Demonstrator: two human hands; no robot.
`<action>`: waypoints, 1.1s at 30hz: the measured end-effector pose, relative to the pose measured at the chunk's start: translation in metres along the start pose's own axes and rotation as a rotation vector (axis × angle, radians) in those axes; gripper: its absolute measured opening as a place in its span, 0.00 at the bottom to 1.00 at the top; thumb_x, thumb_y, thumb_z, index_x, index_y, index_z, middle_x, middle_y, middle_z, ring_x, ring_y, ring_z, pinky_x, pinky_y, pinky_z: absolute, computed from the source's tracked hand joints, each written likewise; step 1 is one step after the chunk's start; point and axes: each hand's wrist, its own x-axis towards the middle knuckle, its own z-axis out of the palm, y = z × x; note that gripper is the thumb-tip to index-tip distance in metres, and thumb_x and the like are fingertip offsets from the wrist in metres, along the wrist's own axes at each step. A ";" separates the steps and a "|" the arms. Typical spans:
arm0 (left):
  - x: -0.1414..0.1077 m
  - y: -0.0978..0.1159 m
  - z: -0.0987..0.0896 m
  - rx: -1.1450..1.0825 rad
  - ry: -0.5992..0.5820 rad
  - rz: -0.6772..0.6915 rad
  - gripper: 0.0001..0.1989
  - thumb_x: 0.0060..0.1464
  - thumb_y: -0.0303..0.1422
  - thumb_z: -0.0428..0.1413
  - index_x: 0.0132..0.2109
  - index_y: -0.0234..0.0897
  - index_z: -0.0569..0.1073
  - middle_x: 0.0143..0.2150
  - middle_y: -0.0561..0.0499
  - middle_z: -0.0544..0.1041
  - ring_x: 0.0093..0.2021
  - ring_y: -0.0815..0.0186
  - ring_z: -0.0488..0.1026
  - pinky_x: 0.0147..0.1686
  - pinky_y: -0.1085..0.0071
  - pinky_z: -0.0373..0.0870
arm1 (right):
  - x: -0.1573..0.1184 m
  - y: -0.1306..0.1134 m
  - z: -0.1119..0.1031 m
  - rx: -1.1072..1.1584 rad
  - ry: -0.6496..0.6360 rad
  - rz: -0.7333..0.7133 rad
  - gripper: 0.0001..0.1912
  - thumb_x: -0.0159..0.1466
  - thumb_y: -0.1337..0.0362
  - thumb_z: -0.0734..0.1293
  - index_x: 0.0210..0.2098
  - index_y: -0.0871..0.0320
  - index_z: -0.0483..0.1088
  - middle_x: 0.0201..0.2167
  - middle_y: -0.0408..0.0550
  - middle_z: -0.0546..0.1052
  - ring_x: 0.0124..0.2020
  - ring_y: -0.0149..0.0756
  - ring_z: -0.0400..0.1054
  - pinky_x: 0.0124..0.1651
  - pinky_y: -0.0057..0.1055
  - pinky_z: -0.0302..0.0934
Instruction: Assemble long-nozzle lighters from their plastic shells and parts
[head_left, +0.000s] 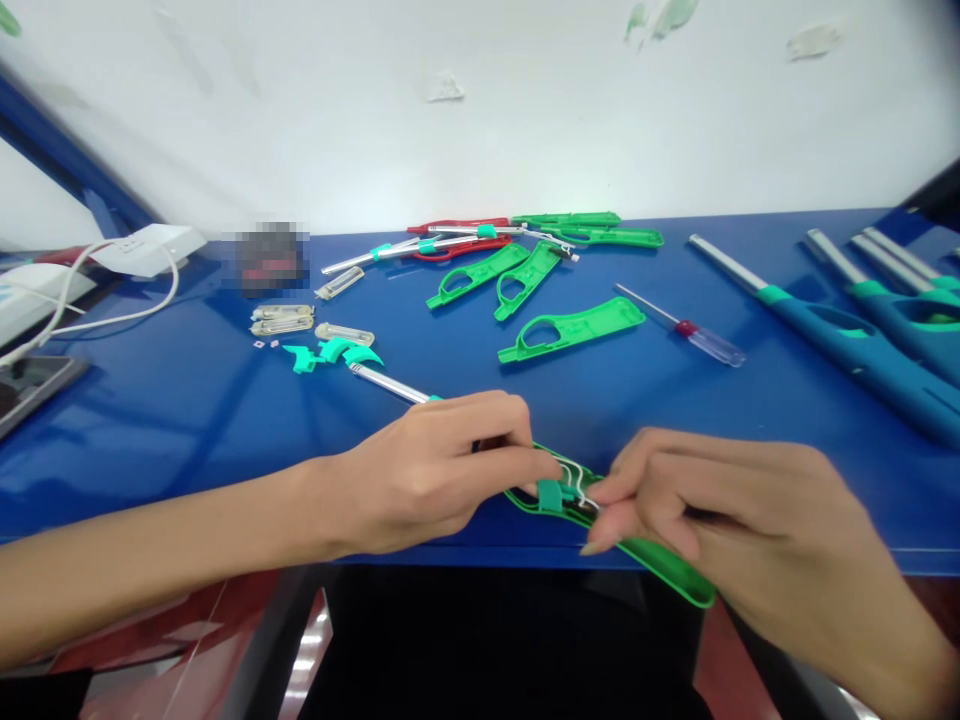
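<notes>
My left hand (pixel 442 470) is closed around the front part of an opened green lighter shell (pixel 667 570), held above the table's front edge. From behind this hand a metal lighter tube (pixel 390 383) sticks out to the upper left. Inside the shell sit a teal trigger (pixel 551 496) and thin white wires (pixel 576 470). My right hand (pixel 697 500) pinches at the wire ends over the middle of the shell, thumb and fingertips together. What lies exactly between those fingertips is partly hidden. The shell's rounded end shows below the right hand.
Green shell halves (pixel 577 330) and a screwdriver (pixel 709 343) lie beyond my hands. Blue lighters (pixel 862 350) are at right. Teal triggers (pixel 304 358) and clear fuel tanks (pixel 281 325) lie left, near a phone (pixel 37 385) and a white power strip (pixel 150 248). A wall stands behind.
</notes>
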 end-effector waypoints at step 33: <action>0.001 -0.004 -0.001 -0.176 0.061 -0.122 0.11 0.68 0.21 0.58 0.53 0.35 0.80 0.46 0.46 0.86 0.47 0.62 0.80 0.51 0.62 0.81 | -0.007 -0.006 0.004 -0.371 0.106 -0.100 0.12 0.72 0.64 0.69 0.31 0.51 0.68 0.32 0.39 0.81 0.29 0.30 0.76 0.33 0.26 0.70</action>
